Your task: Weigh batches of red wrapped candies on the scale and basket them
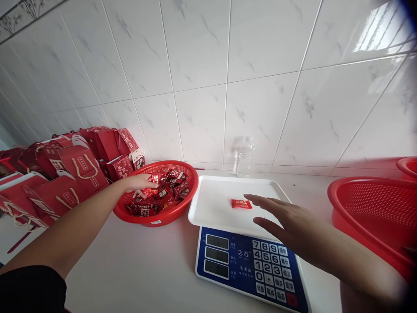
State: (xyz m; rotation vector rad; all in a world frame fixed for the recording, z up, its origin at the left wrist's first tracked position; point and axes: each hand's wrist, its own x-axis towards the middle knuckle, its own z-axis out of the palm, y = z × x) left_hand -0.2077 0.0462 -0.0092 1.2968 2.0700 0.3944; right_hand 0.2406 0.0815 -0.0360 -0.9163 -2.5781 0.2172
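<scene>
My left hand (140, 184) reaches into a red plastic basket (193, 188) at centre left. Its fingers are closed round bright red wrapped snack packets (155, 179); how many is hidden. Below it lie many darker red packets (177, 189) in a loose heap. Over the white tray (216, 189) of a digital scale (243, 256) hovers my right hand (286, 217), fingers stretched and thumb apart, holding nothing. A single small red packet (241, 203) lies flat on that tray, just left of the right fingertips.
Red gift bags with rope handles (80, 167) crowd the left side of the white table (130, 265). A clear plastic bottle (245, 157) stands behind the tray by the tiled wall. Another red basket (345, 187) sits at the right edge.
</scene>
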